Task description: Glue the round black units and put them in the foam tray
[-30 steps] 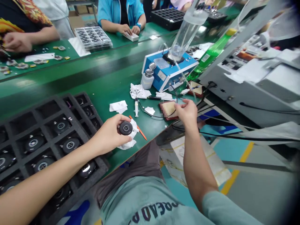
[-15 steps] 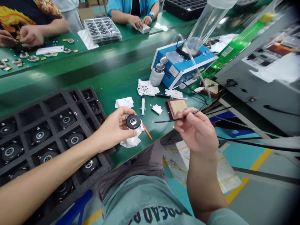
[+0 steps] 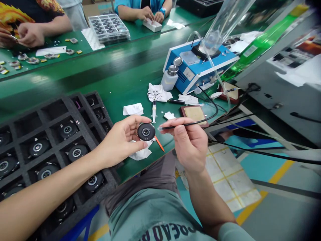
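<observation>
While your left hand (image 3: 120, 142) clamped the black module (image 3: 146, 132) by its rim, your right hand (image 3: 187, 144) pinched the corded probe (image 3: 183, 126). Its tip nearly touched.

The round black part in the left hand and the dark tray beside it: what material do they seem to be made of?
The round black part looks like matte moulded plastic, from its dull, even surface, though this is not certain. The dark tray looks like black foam, with dull, cut-out pockets.
</observation>
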Tool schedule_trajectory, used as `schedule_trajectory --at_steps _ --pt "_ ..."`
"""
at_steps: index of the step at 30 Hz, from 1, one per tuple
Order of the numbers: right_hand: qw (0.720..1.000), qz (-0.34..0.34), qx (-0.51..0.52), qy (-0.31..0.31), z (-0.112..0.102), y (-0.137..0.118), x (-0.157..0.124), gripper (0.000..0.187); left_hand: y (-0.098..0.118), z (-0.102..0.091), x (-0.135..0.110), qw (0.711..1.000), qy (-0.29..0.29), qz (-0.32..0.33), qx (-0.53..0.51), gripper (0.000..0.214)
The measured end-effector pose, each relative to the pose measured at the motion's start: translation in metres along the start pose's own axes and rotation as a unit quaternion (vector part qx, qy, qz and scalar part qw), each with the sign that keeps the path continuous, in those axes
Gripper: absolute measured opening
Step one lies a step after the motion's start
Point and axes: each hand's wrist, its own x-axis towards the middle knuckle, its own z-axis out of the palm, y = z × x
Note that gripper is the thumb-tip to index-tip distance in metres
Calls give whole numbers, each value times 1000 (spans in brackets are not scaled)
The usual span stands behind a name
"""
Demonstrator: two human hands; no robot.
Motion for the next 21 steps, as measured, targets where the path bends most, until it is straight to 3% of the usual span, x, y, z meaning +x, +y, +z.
schedule_trajectory --at_steps 21 --pt "999 42 15 7 8 -3 -4 13 3 1 -1 1000 -1 9 29 51"
